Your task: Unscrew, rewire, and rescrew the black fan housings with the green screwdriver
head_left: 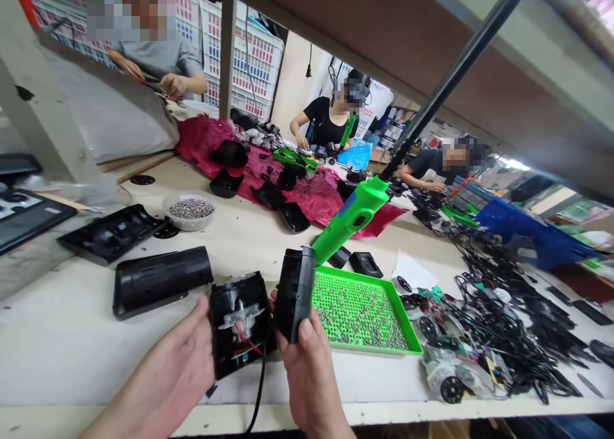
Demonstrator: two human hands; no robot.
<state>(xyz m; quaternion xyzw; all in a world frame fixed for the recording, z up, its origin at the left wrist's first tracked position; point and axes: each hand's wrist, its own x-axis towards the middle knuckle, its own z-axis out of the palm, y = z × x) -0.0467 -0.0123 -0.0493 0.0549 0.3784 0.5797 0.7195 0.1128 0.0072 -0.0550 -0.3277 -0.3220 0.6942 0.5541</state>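
Note:
My left hand (185, 346) grips the side of an open black plastic housing half (225, 356), its fingers partly hidden behind it. Inside the housing sit a clear plastic part (241, 315) and red wires, and a black cord (261, 388) hangs down from it. Just to the right, my right hand (311, 356) is closed round a second black housing half (295, 295), held upright on edge with its outer side showing. Behind that piece hangs a green electric screwdriver (352, 218), its tip hidden. A green tray (415, 349) of small screws lies beside my right hand.
Black shells (163, 279) and a bowl of screws (190, 210) stand on the left. Motor assemblies with tangled black cords (508, 336) fill the right. Pink plastic sheeting (206, 135) with parts lies farther back. Three people work across the bench, under a slanting overhead shelf (384, 36).

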